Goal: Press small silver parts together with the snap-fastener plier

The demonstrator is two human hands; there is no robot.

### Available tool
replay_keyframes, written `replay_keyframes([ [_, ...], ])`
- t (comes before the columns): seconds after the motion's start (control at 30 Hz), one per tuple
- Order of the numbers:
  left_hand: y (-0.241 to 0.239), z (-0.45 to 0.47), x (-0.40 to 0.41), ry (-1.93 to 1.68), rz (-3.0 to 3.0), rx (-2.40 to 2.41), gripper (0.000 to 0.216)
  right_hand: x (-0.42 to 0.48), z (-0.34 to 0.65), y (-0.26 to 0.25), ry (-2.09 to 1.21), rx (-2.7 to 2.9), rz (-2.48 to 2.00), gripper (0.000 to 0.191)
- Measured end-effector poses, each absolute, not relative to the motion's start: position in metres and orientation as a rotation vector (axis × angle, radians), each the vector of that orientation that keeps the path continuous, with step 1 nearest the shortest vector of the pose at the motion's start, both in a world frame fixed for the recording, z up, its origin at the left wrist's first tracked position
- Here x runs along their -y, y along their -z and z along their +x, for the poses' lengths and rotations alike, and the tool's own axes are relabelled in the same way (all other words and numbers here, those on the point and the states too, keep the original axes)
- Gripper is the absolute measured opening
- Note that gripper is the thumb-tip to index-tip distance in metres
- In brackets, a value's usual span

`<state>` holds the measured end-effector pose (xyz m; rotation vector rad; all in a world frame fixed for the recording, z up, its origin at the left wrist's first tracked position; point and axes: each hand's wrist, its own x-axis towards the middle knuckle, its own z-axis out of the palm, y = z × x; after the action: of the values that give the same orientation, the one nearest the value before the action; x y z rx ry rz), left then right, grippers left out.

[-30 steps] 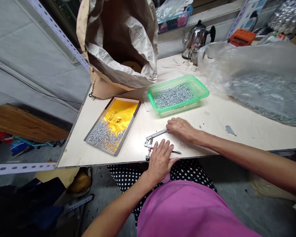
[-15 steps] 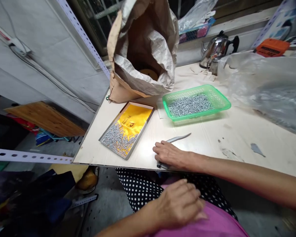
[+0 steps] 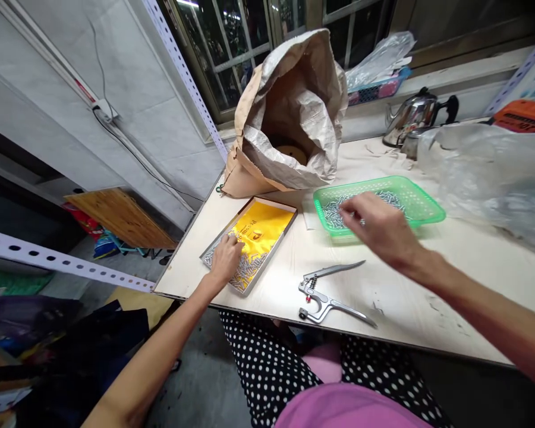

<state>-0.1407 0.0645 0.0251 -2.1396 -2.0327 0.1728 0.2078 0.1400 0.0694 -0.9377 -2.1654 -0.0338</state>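
Observation:
My left hand (image 3: 226,258) is in the shallow tray (image 3: 280,241), its fingers drawn together at the small silver metal pins (image 3: 252,266) beside a yellow printed sheet (image 3: 263,223). Whatever its fingertips grip is hidden. My right hand (image 3: 378,226) is over the green plastic basket (image 3: 428,211), which holds more silver pins (image 3: 332,213). Its fingers are curled into a pinch, and I cannot make out what is in them. Between the hands and nearer the table edge lie metal hand pliers (image 3: 327,303) with a spring, their handles spread; neither hand touches them.
Behind the tray stands a large open paper sack (image 3: 289,172). A clear plastic bag (image 3: 481,172) lies on the right, with a metal kettle (image 3: 412,116) and an orange box (image 3: 524,116) beyond it. The white table's (image 3: 276,309) front edge is close to my lap.
My right hand has left the pliers on the table and moved up over the green basket. My left hand has risen from my lap into the tray. The view has shifted too.

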Motion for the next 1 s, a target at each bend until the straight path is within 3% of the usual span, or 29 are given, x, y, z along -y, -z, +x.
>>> replay_keyframes([
  [0.13,-0.019,-0.158,-0.083,-0.386,-2.249,1.939,0.025,-0.143,0.235,-0.081,0.300,2.159,-1.236,0.029],
  [0.47,-0.020,-0.159,-0.103,-0.395,-2.465,1.870,0.022,-0.035,0.231,0.015,-0.553,2.440,-1.076,0.024],
  [0.7,-0.021,-0.170,-0.113,-0.560,-2.503,1.772,0.021,-0.015,0.233,0.038,-0.561,2.470,-1.220,0.022],
  [0.8,-0.025,-0.167,-0.109,-0.376,-2.517,1.822,0.017,-0.015,0.233,0.040,-0.498,2.476,-1.238,0.021],
  [1.0,-0.038,-0.081,-0.055,0.583,-2.607,2.300,0.015,-0.016,0.231,0.040,-0.458,2.489,-1.281,0.018],
])
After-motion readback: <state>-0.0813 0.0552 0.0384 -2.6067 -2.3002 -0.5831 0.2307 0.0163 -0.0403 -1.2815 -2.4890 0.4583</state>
